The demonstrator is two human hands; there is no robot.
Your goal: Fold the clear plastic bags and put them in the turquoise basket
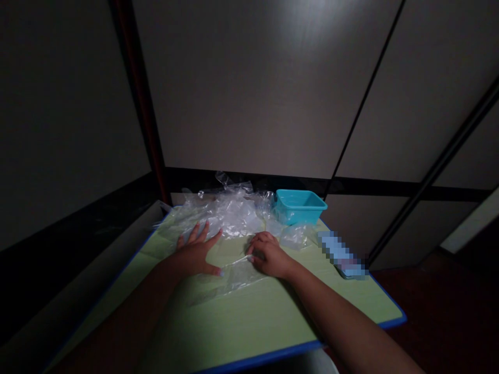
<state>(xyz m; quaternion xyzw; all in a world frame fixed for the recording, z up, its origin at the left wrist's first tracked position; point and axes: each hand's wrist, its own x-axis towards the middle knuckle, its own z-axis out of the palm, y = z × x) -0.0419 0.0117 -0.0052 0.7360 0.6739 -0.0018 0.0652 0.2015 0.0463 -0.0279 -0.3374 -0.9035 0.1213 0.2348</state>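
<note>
A clear plastic bag (pixel 237 278) lies flat on the green table in front of me. My right hand (pixel 268 254) is closed at its right end, fingers curled with the bag's edge at the fingertips. Over the bag's left part, my left hand (pixel 197 254) is spread with fingers apart; its thumb is above or on the plastic, I cannot tell which. Just beyond both hands is a loose heap of crumpled clear plastic bags (pixel 234 210). Another small clear bag (pixel 298 236) lies to the right of my right hand.
A turquoise plastic basket (pixel 302 215) stands at the table's back right. Along the right edge lies a pale blue flat item (pixel 343 257), blurred out. The green table (pixel 234 332) has a blue rim, and cabinet panels (pixel 249 104) rise right behind it.
</note>
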